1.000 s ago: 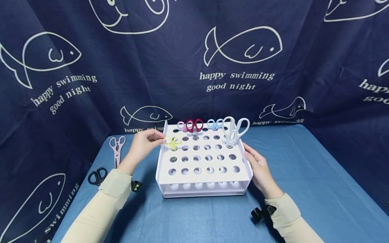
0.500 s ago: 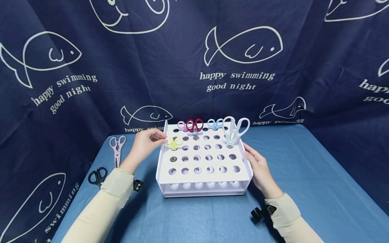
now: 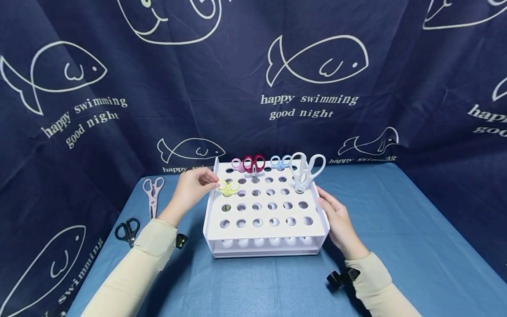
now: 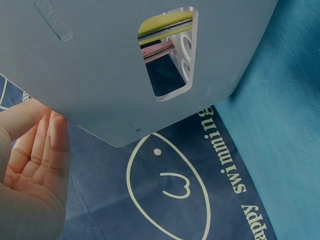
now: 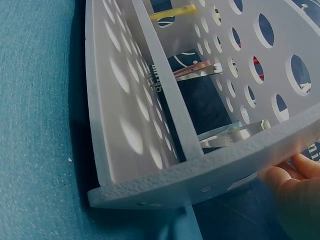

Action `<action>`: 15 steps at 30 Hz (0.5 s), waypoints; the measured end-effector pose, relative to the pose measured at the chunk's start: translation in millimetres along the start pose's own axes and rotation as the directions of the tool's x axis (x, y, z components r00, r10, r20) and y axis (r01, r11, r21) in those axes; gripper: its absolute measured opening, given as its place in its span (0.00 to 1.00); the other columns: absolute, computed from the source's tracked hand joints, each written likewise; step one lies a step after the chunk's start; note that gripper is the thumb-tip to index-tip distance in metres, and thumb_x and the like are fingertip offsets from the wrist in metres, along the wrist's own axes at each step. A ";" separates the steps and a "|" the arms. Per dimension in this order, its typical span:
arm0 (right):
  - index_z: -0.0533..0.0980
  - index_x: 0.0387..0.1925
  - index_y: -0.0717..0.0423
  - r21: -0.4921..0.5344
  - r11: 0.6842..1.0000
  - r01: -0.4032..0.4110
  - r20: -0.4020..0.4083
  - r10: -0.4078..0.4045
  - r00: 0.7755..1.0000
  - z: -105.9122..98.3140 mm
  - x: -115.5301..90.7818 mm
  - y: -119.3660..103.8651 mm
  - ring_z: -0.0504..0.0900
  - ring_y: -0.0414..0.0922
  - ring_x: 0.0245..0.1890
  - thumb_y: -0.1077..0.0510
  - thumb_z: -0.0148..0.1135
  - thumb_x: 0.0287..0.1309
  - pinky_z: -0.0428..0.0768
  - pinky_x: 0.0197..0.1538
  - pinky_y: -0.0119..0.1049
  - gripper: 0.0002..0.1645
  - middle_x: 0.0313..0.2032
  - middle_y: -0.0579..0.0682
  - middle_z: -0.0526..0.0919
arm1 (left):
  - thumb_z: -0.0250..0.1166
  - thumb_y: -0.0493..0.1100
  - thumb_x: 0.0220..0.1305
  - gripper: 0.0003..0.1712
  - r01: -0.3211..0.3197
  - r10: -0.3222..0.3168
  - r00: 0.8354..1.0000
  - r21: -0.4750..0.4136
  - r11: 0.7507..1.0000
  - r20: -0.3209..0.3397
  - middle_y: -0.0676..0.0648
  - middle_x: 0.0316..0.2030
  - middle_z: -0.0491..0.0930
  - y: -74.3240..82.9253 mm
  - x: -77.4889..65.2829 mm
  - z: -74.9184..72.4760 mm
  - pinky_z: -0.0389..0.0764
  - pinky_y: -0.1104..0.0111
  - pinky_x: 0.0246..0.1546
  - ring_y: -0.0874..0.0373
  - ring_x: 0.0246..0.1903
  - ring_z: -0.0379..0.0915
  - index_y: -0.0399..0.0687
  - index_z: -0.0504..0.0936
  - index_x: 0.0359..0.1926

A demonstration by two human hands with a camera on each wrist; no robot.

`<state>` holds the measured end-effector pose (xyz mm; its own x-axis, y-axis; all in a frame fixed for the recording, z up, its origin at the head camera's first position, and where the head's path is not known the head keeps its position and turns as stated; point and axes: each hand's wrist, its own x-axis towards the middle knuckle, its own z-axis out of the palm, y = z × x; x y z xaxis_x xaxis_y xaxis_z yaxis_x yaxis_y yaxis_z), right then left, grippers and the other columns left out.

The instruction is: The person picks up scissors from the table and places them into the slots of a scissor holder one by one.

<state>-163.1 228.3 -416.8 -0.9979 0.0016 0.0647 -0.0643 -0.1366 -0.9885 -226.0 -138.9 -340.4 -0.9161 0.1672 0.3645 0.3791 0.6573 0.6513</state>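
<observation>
My left hand (image 3: pixel 194 186) pinches the left finger loop of yellow scissors (image 3: pixel 228 188), which stand blades down in a left-column hole of the white rack (image 3: pixel 265 232). Through the rack's side cut-out in the left wrist view, the yellow blade cover (image 4: pixel 165 25) shows inside. My right hand (image 3: pixel 336 216) holds the rack's right side, fingers behind the panel and thumb in front. Pink scissors (image 3: pixel 239 169), dark red scissors (image 3: pixel 253 164), light blue scissors (image 3: pixel 280 164) and large pale scissors (image 3: pixel 303 179) also stand in the rack, handles up.
Lavender scissors (image 3: pixel 152 196) lie on the blue tabletop (image 3: pixel 257 286) left of the rack. Black scissors (image 3: pixel 127 229) lie nearer, partly covered by the left sleeve (image 3: pixel 146 251). A dark blue fish-print cloth (image 3: pixel 237 88) hangs behind and at both sides.
The yellow scissors have sunk a little lower and shifted slightly right, the left hand moving along with them. The right hand and rack stay put.
</observation>
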 end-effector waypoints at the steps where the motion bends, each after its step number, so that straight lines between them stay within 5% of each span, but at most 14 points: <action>1: 0.58 0.71 0.64 -0.001 1.000 0.000 0.000 0.000 1.000 0.1 0.0 -0.1 0.77 0.29 0.53 0.50 0.50 0.72 0.79 0.52 0.24 0.34 0.62 0.46 0.72 | 0.74 0.35 0.52 0.06 -0.001 0.001 1.000 -0.001 1.000 0.000 0.46 0.28 0.86 0.1 0.2 0.0 0.80 0.74 0.29 0.58 0.27 0.81 0.44 0.85 0.30; 10: 0.58 0.71 0.64 0.004 1.000 0.002 -0.005 -0.002 1.000 -0.4 0.1 0.3 0.76 0.29 0.53 0.50 0.50 0.71 0.79 0.52 0.23 0.35 0.60 0.41 0.74 | 0.74 0.35 0.51 0.07 0.001 0.000 1.000 -0.015 1.000 0.016 0.46 0.29 0.86 -1.4 1.2 -1.0 0.80 0.75 0.30 0.58 0.28 0.81 0.43 0.84 0.32; 15: 0.58 0.71 0.64 0.001 1.000 0.002 -0.007 -0.002 1.000 -0.1 0.4 0.2 0.77 0.29 0.53 0.50 0.50 0.71 0.80 0.52 0.23 0.35 0.62 0.47 0.72 | 0.74 0.35 0.51 0.07 0.009 -0.008 1.000 -0.034 0.999 0.023 0.45 0.29 0.86 -1.5 0.4 -2.1 0.80 0.76 0.30 0.58 0.28 0.81 0.42 0.85 0.33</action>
<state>-163.5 228.4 -417.0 -0.9978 0.0084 0.0656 -0.0662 -0.1373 -0.9883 -226.6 -141.3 -339.8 -0.9219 0.1784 0.3439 0.3751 0.6331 0.6772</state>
